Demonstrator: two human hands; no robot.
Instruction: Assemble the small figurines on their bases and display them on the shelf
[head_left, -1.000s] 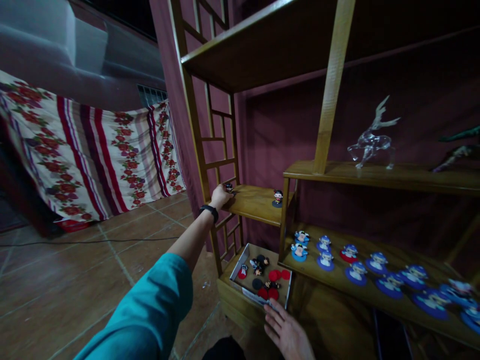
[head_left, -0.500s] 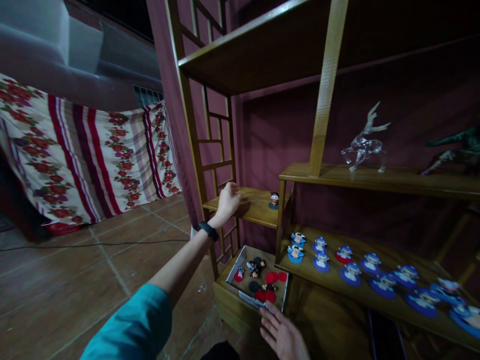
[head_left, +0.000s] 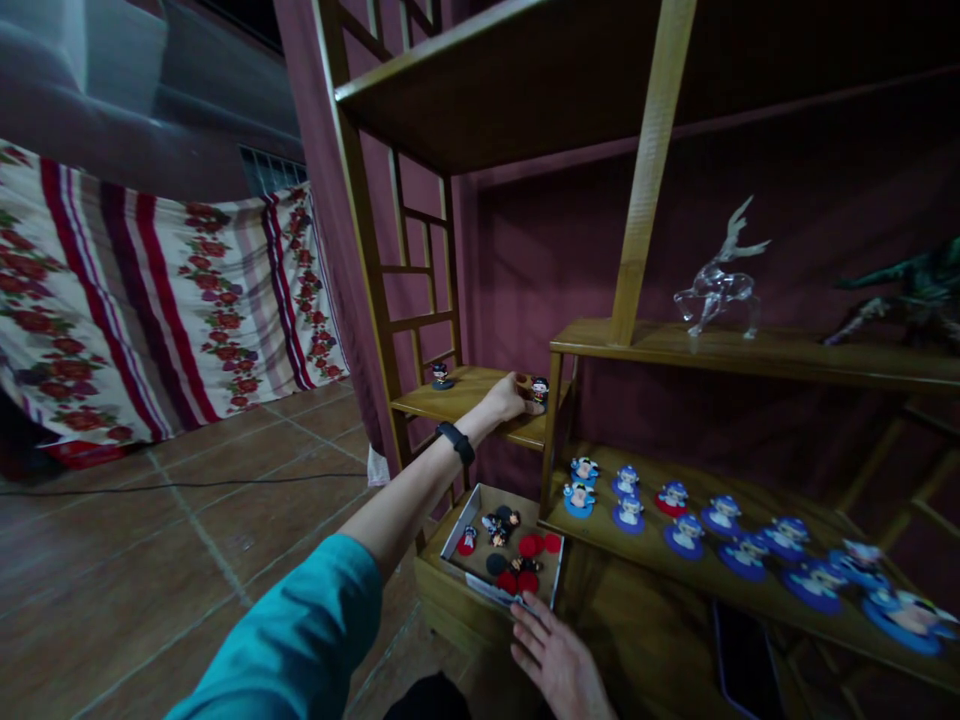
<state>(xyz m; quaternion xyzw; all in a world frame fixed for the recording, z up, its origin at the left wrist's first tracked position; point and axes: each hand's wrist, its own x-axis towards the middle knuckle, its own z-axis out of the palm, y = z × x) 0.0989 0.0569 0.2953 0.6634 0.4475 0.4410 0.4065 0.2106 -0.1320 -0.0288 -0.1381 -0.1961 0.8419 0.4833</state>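
Observation:
My left hand [head_left: 504, 398], coming from a teal sleeve and a dark wristband, reaches onto the small upper shelf [head_left: 465, 390]. Its thumb and fingers are around the base of a small figurine [head_left: 539, 389] with a black top and red-and-gold body. At the shelf's left end stands another small dark-topped figurine [head_left: 440, 375] on a dark round base. Low in front, my right hand [head_left: 559, 660] is open, palm partly up, by the near edge of a shallow cardboard box [head_left: 472, 582]. Inside the box lie several figurines [head_left: 499, 525] and red discs [head_left: 531, 545].
Several blue-and-white figurines [head_left: 684, 535] stand on the lower right shelf. Above them is a clear glass deer [head_left: 716, 295], with a dark green sculpture [head_left: 900, 290] further right. A dark flat object [head_left: 746, 655] lies below. A wooden post [head_left: 651, 170] rises between compartments.
My left hand has moved right along the upper shelf to the black-and-red figurine. The figurine at the left end now shows where that hand was. My right hand stays open near the box.

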